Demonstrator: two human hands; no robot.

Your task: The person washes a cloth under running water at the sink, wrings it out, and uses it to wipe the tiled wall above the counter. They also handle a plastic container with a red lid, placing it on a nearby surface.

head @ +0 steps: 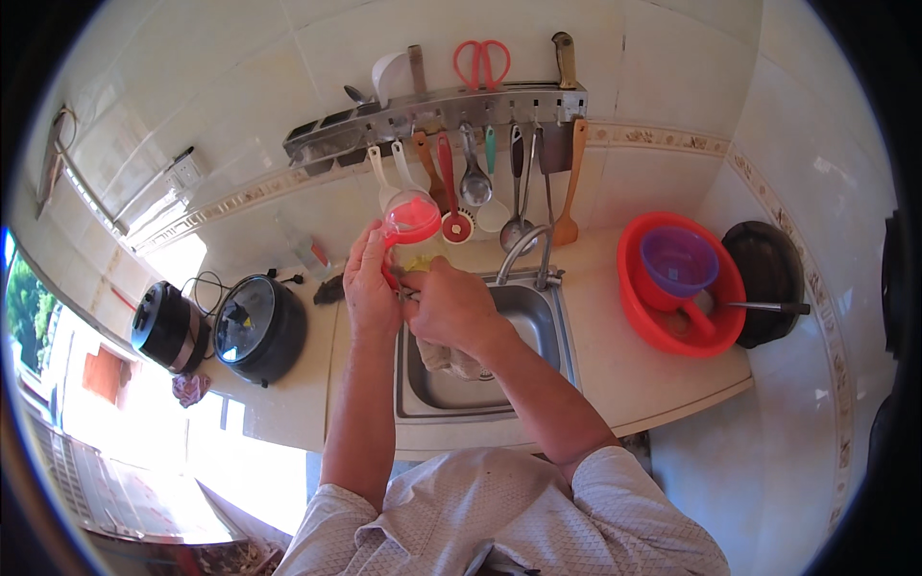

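My left hand (pixel 369 281) holds up a small red plastic item with a clear cup-like top (pixel 412 216), above the left back corner of the steel sink (pixel 529 324). Against its lower part is my right hand (pixel 450 299), gripping a cloth (pixel 448 361) that hangs down into the sink. The fingers hide where cloth and red plastic meet. The curved metal faucet (pixel 520 252) stands behind and to the right of my hands.
A steel rack (pixel 439 115) with hanging ladles, spatulas, red-handled scissors (pixel 481 63) and a knife (pixel 565 61) is on the wall. Red and purple basins (pixel 627 288) and a black pan (pixel 767 281) stand right; a black lidded cooker (pixel 261 327) stands left.
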